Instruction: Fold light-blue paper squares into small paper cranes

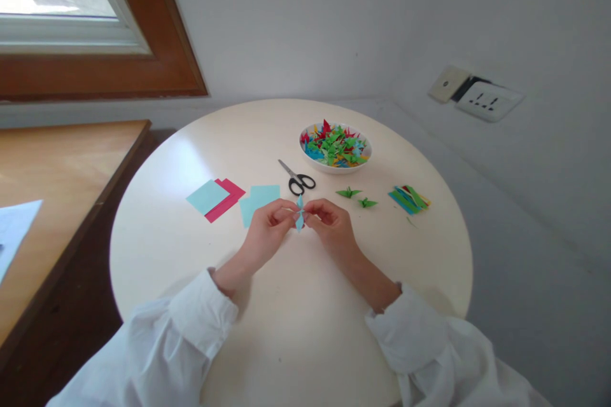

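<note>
A small light-blue paper crane (300, 221) is held between my two hands above the middle of the round table. My left hand (270, 227) pinches its left side, and my right hand (333, 221) pinches its right side with thumb and forefinger. The crane's two pointed wings stick out toward and away from me; its other parts are hidden by my fingers. Just behind my left hand lie light-blue paper squares (262, 196). Scissors (295, 178) with black handles rest beyond my fingers. Two green paper cranes (349, 193) lie past my right hand.
A white bowl (337, 170) full of colourful paper cranes stands at the back of the white round table (296, 331). Pink and light-blue paper squares (209, 196) lie at left, coloured paper strips (409, 200) at right. A wooden desk (62, 159) stands further left.
</note>
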`<state>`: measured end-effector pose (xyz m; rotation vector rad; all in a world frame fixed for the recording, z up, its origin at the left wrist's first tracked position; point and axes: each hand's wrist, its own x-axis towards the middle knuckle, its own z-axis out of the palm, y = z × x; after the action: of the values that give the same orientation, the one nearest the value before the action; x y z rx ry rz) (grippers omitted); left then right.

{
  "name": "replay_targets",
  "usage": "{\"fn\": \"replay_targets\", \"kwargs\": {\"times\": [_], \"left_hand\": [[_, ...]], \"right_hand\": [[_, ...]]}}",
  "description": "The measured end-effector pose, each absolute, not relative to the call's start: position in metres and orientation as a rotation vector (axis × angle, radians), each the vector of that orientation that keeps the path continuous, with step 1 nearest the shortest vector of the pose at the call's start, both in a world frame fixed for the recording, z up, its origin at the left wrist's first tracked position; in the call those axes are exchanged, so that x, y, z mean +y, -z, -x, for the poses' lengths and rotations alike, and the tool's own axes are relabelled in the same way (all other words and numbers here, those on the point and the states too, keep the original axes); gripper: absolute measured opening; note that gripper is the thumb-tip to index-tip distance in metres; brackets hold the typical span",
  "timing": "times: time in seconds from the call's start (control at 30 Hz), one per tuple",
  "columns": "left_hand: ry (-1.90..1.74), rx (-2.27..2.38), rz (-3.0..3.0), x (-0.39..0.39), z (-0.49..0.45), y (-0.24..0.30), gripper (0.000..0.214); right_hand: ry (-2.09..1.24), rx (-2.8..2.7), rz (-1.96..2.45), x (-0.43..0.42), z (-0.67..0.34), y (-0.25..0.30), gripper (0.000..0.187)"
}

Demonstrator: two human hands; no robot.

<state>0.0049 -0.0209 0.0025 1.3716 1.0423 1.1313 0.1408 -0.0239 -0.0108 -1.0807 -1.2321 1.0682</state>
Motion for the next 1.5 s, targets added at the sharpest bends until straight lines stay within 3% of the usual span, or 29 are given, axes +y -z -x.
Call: {"fn": "replay_targets", "kwargs": {"times": [0.2, 0.83, 1.1, 1.33, 1.5], "left_hand": [[-1.089, 1.013, -1.264, -0.0216, -0.0046, -0.0042, 0.011], [-1.08, 1.071, -1.239, -0.0216, -0.0055, -0.0026, 0.014], [-1.103, 1.095, -1.377, -0.0207, -0.0043, -0.0033, 0.011], [-1.086, 1.053, -1.404, -0.0241, -0.005, -0.0046, 0.015], [-1.108, 1.015, -1.409, -0.0254, -0.0054, -0.0027, 0.018]], "right_hand": [[-1.003, -1.307, 1.061, -0.0248, -0.1426, 0.0099, 0.001], [-0.722, -1.577, 0.979, -0.0252, -0.1486, 0.0153, 0.014], [-0.976, -1.334, 0.992, -0.0256, -0.1462, 0.0135, 0.005], [-1.055, -1.197, 1.094, -0.021, -0.1431, 0.0181, 0.017], [-1.117, -1.223, 1.12, -0.0218, -0.1438, 0.0163, 0.016]]}}
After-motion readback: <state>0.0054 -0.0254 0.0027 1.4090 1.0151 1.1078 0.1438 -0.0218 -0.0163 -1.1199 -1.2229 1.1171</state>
